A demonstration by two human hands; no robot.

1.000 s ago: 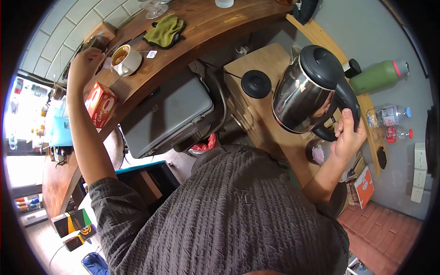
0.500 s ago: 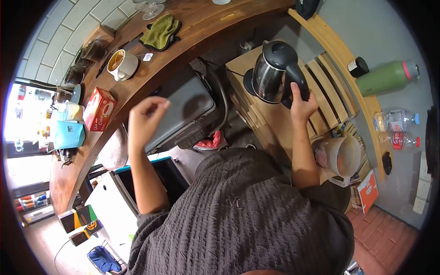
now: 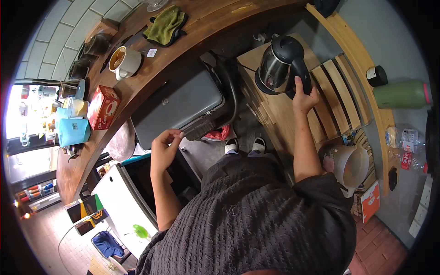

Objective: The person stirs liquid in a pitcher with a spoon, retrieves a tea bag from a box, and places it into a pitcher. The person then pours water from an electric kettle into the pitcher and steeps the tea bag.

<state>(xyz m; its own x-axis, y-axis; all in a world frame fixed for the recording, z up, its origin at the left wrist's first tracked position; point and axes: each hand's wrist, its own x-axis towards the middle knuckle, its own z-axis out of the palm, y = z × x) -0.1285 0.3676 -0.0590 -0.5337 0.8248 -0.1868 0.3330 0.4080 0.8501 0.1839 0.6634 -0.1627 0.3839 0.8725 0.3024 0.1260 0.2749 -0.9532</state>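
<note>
My right hand (image 3: 305, 98) is wrapped round the black handle of a dark, glossy kettle (image 3: 274, 68). The kettle stands upright over its round base on a light wooden surface (image 3: 270, 107). In front of my body my left hand (image 3: 167, 145) is raised beside the grey bin (image 3: 183, 98), its thumb and fingertips pressed together; whatever they may hold is too small to make out. A white mug (image 3: 125, 63) with amber liquid sits on the curved brown counter (image 3: 201, 34), a teabag tag (image 3: 151, 53) beside it.
A red tea box (image 3: 103, 108) and a green cloth (image 3: 166, 26) are on the counter. To the right are wooden slats (image 3: 337, 94), a translucent pitcher (image 3: 353, 167), a green bottle (image 3: 401, 95) and plastic bottles (image 3: 408, 145) on a ledge.
My right hand has lowered the kettle from near my body onto its base area. My left hand has moved from beside the mug, away from the counter and closer to my body.
</note>
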